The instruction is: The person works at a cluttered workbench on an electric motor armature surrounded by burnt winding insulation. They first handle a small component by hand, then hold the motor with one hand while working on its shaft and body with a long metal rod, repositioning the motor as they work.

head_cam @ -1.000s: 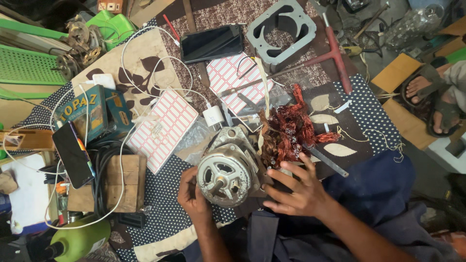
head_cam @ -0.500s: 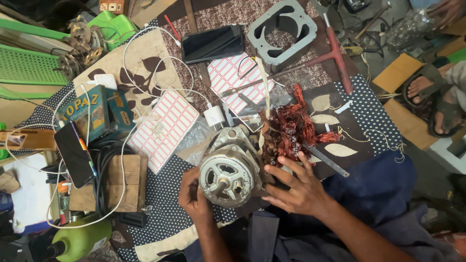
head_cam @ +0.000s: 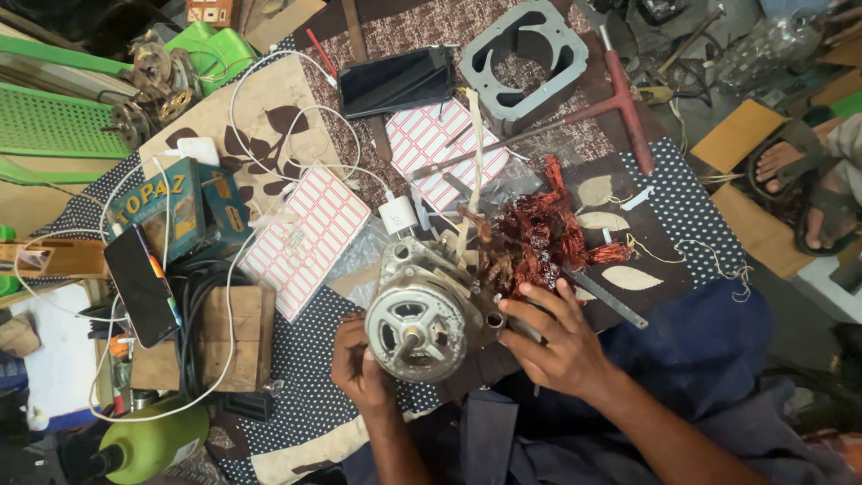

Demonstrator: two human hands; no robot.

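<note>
1. The grey cast-metal electric motor (head_cam: 429, 316), round-faced with a short shaft at its centre, sits low in the middle of the frame on a dark polka-dot cloth (head_cam: 301, 355) spread over the work surface.
2. The left hand (head_cam: 359, 364) cups the motor's lower left rim with fingers curled against the housing; the right hand (head_cam: 558, 339) lies spread on its right side, fingertips pressing where the housing meets a tangled mass of reddish-brown copper winding wire (head_cam: 537, 235).
3. To handle this well, I judge the left hand should brace the heavy body firmly so it cannot roll, while the right works the brittle wire in small pulls, keeping fingers off sharp strand ends.
4. The motor's end cover looks worn and dusty, with spoke-like openings around the shaft; the winding spills from its upper right, frayed and matted.
5. A red T-handled wrench (head_cam: 620, 94) and a grey square metal frame (head_cam: 523, 56) lie in the upper right; sheets of red-lined labels (head_cam: 305, 235) lie just left of the motor.
</note>
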